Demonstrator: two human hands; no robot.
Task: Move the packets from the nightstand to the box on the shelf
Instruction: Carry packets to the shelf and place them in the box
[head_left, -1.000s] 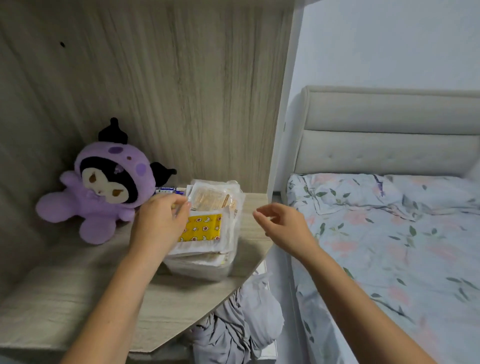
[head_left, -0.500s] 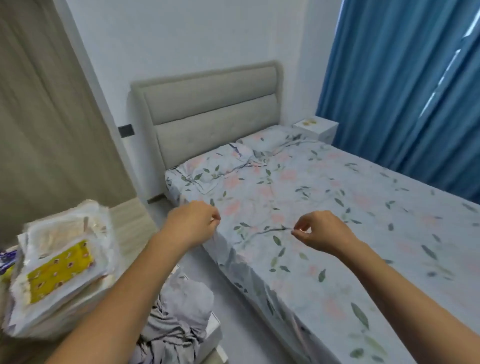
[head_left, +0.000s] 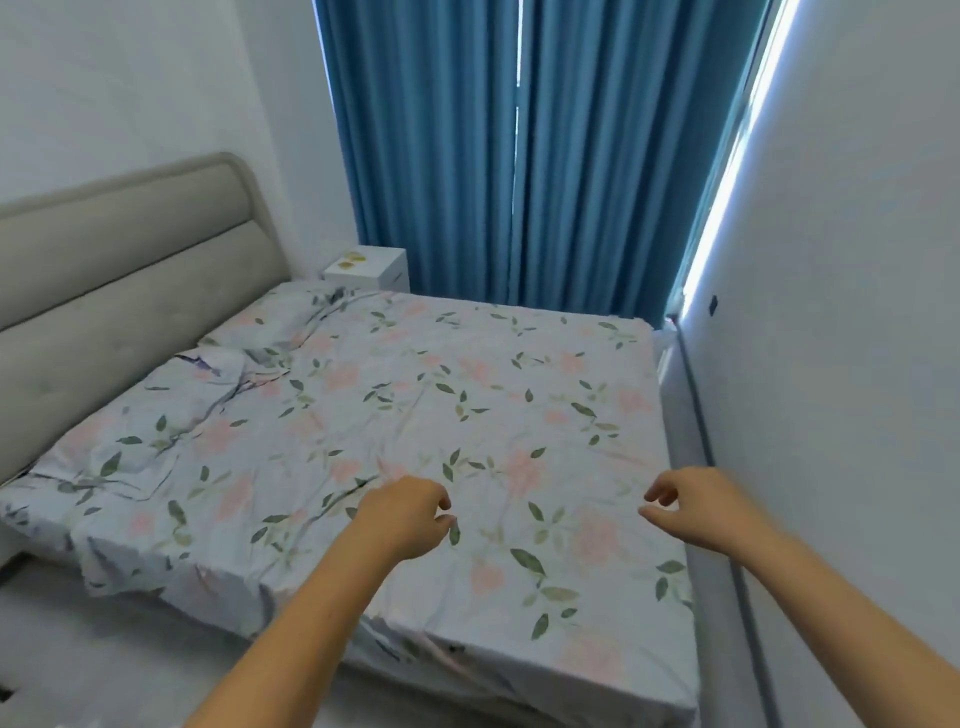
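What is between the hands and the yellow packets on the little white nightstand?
The bed is. Both the left hand and the right hand hang empty over its near end, and the nightstand with the yellow packets stands at its far corner by the curtain.

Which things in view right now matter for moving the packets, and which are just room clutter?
Belongs to the job:
- small white nightstand beyond the bed
- yellow packets on its top
- left hand, holds nothing
- right hand, holds nothing

Just there:
- floral bedsheet
- grey padded headboard
- blue curtains
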